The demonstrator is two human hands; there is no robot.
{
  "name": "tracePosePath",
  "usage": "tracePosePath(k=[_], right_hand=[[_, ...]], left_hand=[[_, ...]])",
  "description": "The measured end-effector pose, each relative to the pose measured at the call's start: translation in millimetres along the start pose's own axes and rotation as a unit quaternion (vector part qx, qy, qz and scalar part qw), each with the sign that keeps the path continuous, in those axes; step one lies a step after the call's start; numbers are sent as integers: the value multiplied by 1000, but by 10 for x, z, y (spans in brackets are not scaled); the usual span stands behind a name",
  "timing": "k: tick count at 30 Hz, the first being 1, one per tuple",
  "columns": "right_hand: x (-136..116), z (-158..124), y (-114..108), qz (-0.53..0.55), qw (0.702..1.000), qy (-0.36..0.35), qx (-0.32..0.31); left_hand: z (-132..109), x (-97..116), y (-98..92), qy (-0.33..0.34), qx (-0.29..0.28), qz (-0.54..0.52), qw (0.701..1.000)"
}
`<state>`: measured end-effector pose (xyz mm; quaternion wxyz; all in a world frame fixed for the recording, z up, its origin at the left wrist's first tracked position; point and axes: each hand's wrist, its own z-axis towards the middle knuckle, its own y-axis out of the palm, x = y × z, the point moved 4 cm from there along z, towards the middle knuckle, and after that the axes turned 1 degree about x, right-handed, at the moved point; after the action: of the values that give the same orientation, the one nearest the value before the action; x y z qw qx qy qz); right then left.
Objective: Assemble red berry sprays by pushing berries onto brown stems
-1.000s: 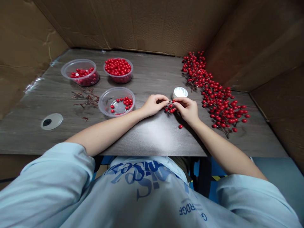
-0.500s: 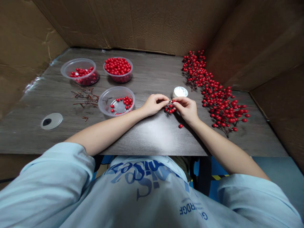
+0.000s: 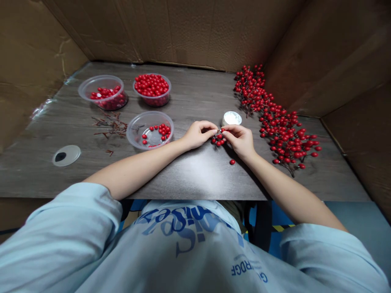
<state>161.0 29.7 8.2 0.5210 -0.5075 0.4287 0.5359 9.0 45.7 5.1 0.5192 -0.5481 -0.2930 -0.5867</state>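
Note:
Both my hands meet over the dark wood-grain table point(image 3: 195, 175), fingertips pinched together. My left hand point(image 3: 198, 135) and my right hand point(image 3: 240, 140) grip the thin stem of a small sprig of glossy red berries point(image 3: 218, 139), which hangs between them. The fingers hide part of the stem. One loose red berry point(image 3: 232, 162) lies just below my right hand. A small white-filled round container point(image 3: 231, 118) stands just beyond my fingers.
Clear plastic bowls of red berries point(image 3: 149, 130) point(image 3: 152, 89) point(image 3: 103, 92) stand to the left, near bare brown stems point(image 3: 111, 126) and a round disc point(image 3: 66, 156). A long heap of berry sprays point(image 3: 277, 126) lies right. Cardboard walls point(image 3: 174, 32) surround the table.

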Motion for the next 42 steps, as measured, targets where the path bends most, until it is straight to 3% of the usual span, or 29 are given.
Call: tracePosePath(k=[5, 11, 17, 21, 25, 30, 35, 42], right_hand=[[-4, 4, -1, -23, 1000, -8, 1], [-51, 33, -13, -47, 999, -22, 14], [-220, -24, -63, -93, 984, -145, 45], [-307, -74, -106, -164, 953, -240, 78], [-337, -97, -120, -223, 927, -290, 77], [-384, -128, -112, -269, 911, -302, 85], [-469, -176, -69, -326, 868, -368, 64], [-451, -183, -20, -361, 858, -364, 29]], left_hand=[[-2, 4, 3, -1, -4, -3, 1000], [-1, 8, -2, -55, 18, -64, 996], [-2, 17, -22, -62, 59, -80, 993], [-11, 24, -27, -62, 76, -83, 992], [-21, 22, -30, -64, 80, -74, 992], [-20, 6, -29, -47, 76, -50, 995], [-39, 44, -35, 4, 88, 15, 996], [-110, 165, -47, 91, 127, 144, 977]])
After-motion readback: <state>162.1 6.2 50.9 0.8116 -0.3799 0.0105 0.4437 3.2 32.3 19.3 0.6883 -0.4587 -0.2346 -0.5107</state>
